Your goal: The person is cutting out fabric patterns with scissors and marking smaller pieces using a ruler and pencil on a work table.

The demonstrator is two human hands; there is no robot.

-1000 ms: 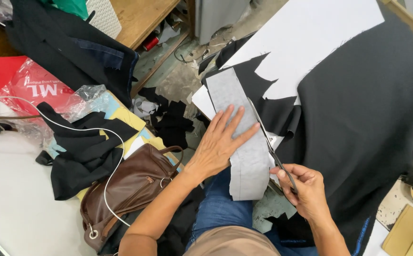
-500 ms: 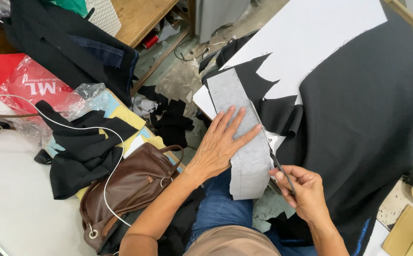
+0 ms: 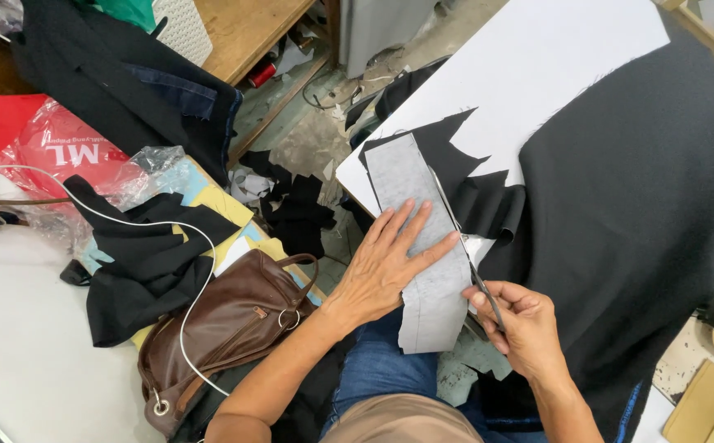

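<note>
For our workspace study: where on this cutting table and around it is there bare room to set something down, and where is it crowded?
Free: the white table above the black fabric, and the pale surface left of the brown bag. Crowded: around the grey pattern piece under the left hand, beside the right hand holding scissors.

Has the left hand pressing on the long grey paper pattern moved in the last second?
No. The left hand lies flat on the long grey paper pattern as before, its fingertips just as near the white table edge.
</note>
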